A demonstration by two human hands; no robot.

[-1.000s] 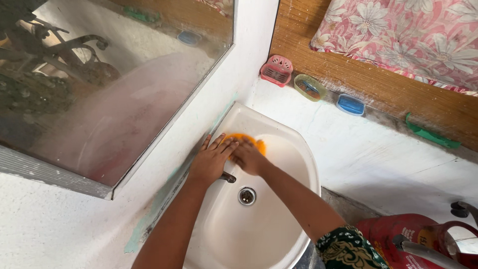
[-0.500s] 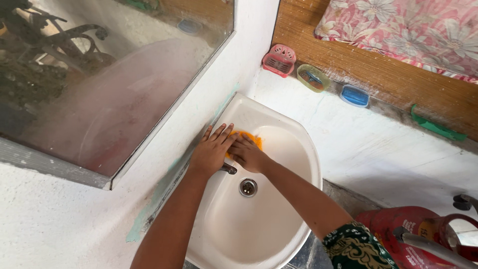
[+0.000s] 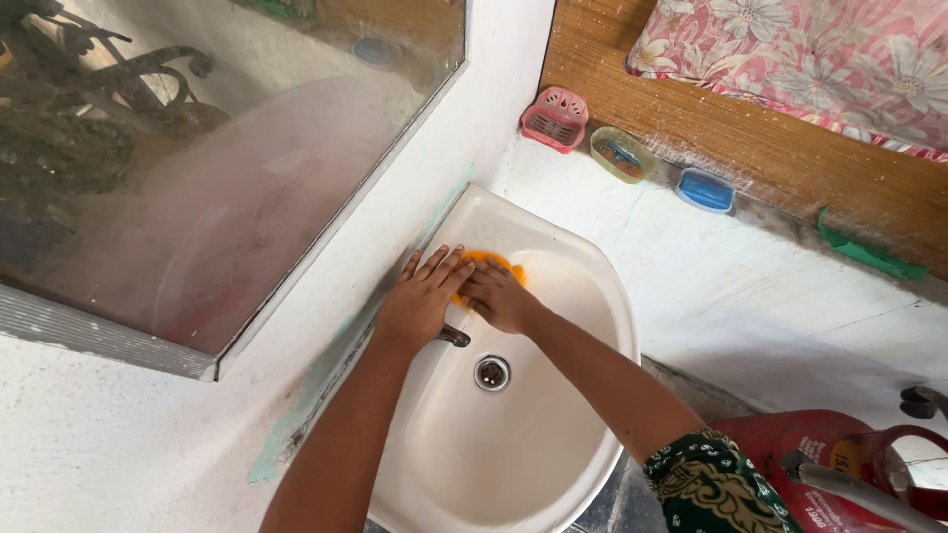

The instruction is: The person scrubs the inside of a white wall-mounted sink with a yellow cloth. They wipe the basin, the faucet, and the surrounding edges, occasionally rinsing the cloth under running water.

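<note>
Drain: a metal drain (image 3: 492, 372) sits in the white washbasin (image 3: 513, 464), at 6 o'clock from the hands.
Left hand: left hand (image 3: 423, 301) lies flat, fingers together, over the tap (image 3: 454, 337), fingertips touching the orange sponge (image 3: 491, 263).
Right hand: right hand (image 3: 499, 296) presses the sponge, fingers close together.
Sponge: on the basin's back slope, 12 o'clock of the drain.
Ledge: pink soap dish (image 3: 554, 118) at 1 o'clock, far.
</note>
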